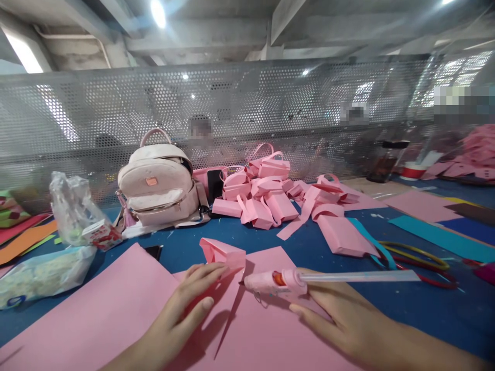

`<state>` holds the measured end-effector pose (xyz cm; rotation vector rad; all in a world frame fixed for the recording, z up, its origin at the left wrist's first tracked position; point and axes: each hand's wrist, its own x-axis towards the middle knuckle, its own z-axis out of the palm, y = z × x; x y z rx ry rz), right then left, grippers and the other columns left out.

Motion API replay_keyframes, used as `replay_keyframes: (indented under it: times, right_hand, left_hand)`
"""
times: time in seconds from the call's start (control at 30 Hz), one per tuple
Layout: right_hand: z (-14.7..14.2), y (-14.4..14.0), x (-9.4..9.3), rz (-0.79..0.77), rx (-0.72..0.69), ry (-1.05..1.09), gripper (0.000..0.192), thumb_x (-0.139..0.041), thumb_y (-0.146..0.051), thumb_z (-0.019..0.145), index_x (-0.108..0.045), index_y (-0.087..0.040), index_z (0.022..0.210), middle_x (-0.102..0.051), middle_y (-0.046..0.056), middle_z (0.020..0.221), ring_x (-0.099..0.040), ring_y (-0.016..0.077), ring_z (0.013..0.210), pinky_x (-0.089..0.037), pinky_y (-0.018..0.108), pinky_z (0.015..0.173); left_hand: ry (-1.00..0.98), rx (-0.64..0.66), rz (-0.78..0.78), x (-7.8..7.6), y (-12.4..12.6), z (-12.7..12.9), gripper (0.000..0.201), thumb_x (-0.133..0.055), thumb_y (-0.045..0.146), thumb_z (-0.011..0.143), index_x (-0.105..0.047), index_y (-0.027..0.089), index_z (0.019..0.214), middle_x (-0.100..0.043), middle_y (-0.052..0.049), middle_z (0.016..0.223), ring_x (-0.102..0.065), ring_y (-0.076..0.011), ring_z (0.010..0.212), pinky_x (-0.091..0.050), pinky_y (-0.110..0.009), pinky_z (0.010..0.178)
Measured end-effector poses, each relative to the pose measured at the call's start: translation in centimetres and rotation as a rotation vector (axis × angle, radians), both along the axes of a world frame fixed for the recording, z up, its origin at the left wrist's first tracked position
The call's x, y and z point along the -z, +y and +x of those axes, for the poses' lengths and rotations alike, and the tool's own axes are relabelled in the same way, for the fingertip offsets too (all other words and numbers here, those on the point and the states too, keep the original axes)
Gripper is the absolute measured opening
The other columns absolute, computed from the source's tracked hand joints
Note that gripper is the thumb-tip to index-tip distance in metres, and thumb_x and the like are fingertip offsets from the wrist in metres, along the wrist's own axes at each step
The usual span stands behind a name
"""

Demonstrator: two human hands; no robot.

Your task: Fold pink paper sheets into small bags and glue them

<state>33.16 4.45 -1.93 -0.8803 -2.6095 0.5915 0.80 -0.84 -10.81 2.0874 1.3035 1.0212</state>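
My right hand (pixel 336 309) grips a pink hot glue gun (pixel 276 284), a long clear glue stick (pixel 359 276) sticking out of its back. The nozzle points left and is close to the edge of a folded pink paper piece (pixel 224 253). My left hand (pixel 189 304) steadies that piece from the left, fingers bent against it; part of the piece is hidden behind them. Below both hands lie large pink paper sheets (pixel 108 304), one with a dark slanting shadow on it.
Pink paper bags with handles (pixel 266 201) are heaped behind my hands. A cream backpack (pixel 158 180) and a phone (pixel 215 184) stand to their left. Scissors (pixel 417 256) and a turquoise strip (pixel 444 238) lie right. Plastic bags (pixel 73 206) sit left. A perforated metal partition (pixel 247 108) closes the back.
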Motion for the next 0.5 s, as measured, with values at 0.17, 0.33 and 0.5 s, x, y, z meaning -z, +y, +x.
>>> replay_keyframes:
  times: [0.17,0.33,0.5]
  right_hand:
    - [0.22,-0.3,0.32,0.038,0.025,-0.064,0.045,-0.047,-0.036,0.1,-0.063,-0.025,0.14,-0.066,0.009,0.138,-0.066,0.0283,0.121,-0.053,0.037,0.104]
    - [0.38,-0.6,0.6,0.052,0.065,-0.119,0.047,-0.047,-0.038,0.099,-0.061,-0.024,0.142,-0.072,0.01,0.129,-0.067,0.0293,0.12,-0.054,0.04,0.104]
    - [0.26,-0.66,0.31,0.05,0.045,-0.095,0.042,-0.05,-0.037,0.098,-0.067,-0.029,0.135,-0.071,0.006,0.132,-0.07,0.0281,0.115,-0.054,0.038,0.103]
  left_hand:
    - [0.0,0.006,0.001,-0.13,0.08,0.07,0.045,-0.041,0.037,0.106,-0.044,0.044,0.15,-0.044,0.002,0.16,-0.029,-0.026,0.154,-0.024,-0.057,0.122]
    - [0.004,0.006,0.022,-0.41,0.09,0.25,0.045,-0.041,0.036,0.106,-0.044,0.041,0.15,-0.044,0.0,0.16,-0.033,-0.0263,0.152,-0.023,-0.056,0.123]
    - [-0.02,0.013,0.023,-0.34,0.12,0.27,0.044,-0.041,0.037,0.106,-0.046,0.041,0.15,-0.045,0.0,0.16,-0.032,-0.0253,0.153,-0.022,-0.056,0.124]
